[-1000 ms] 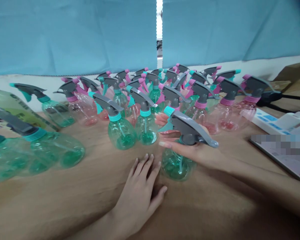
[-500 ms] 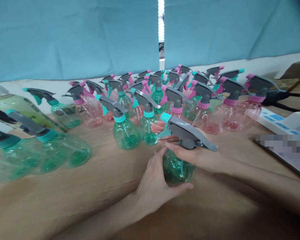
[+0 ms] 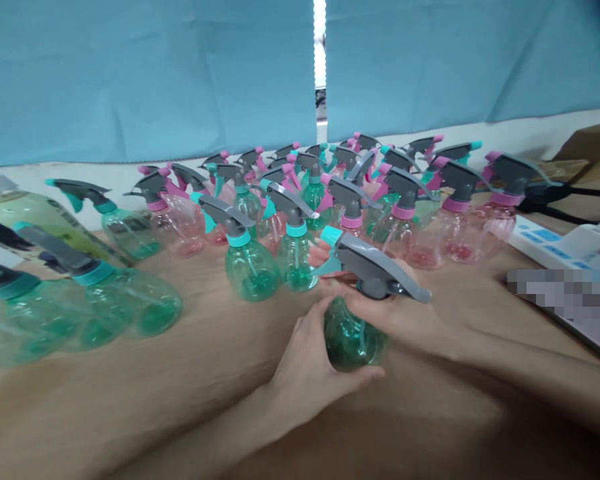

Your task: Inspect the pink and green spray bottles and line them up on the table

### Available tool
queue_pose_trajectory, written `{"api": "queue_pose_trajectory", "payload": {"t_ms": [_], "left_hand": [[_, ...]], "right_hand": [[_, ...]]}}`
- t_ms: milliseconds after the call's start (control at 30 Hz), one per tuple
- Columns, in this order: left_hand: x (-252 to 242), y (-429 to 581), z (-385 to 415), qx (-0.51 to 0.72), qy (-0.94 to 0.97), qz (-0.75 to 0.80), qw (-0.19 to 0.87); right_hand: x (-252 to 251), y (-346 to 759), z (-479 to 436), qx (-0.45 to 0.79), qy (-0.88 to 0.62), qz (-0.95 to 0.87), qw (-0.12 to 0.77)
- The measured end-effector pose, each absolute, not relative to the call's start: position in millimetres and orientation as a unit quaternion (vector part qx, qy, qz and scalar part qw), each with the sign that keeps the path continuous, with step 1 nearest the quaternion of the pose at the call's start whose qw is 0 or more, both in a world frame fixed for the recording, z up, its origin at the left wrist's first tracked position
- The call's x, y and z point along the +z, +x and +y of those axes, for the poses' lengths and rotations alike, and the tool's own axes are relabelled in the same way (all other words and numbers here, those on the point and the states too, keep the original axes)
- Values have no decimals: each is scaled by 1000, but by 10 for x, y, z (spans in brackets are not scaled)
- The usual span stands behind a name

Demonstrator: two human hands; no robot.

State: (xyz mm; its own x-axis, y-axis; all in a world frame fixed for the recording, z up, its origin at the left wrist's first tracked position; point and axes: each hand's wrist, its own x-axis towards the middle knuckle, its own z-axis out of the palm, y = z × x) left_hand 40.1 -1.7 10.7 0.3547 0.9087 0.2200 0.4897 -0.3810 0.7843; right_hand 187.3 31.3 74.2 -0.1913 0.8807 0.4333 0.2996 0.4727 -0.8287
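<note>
A green spray bottle (image 3: 353,337) with a grey and turquoise trigger head (image 3: 375,263) is between my two hands at the centre right, its nozzle pointing left. My left hand (image 3: 303,357) is wrapped round the body from the left, with the thumb underneath. My right hand (image 3: 380,313) grips the neck just below the head and hides the collar. Two more green spray bottles (image 3: 253,270) (image 3: 299,257) stand just behind, to the left of my hands.
Many pink and green spray bottles (image 3: 445,233) fill the back of the brown table (image 3: 205,380). Several green ones (image 3: 155,303) and a larger yellow-green bottle (image 3: 45,220) are at left. A white power strip (image 3: 545,240) and a flat device (image 3: 575,313) lie at right.
The fingers of my right hand have curled in closer round the neck and trigger. My left hand and the bottle have hardly moved. The view has shifted slightly.
</note>
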Motion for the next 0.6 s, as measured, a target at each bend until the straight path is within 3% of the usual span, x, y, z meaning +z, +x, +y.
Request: {"api": "queue_pose_trajectory", "payload": {"t_ms": [200,367,600], "left_hand": [[109,348,3,319,793,410,318],[107,298,-7,301,823,420,236],[88,188,24,239,862,416,162]], "right_hand": [[694,1918,363,380,-316,-721,486],[766,1953,369,448,-269,-736,430],[610,1990,455,375,-257,-771,445]]}}
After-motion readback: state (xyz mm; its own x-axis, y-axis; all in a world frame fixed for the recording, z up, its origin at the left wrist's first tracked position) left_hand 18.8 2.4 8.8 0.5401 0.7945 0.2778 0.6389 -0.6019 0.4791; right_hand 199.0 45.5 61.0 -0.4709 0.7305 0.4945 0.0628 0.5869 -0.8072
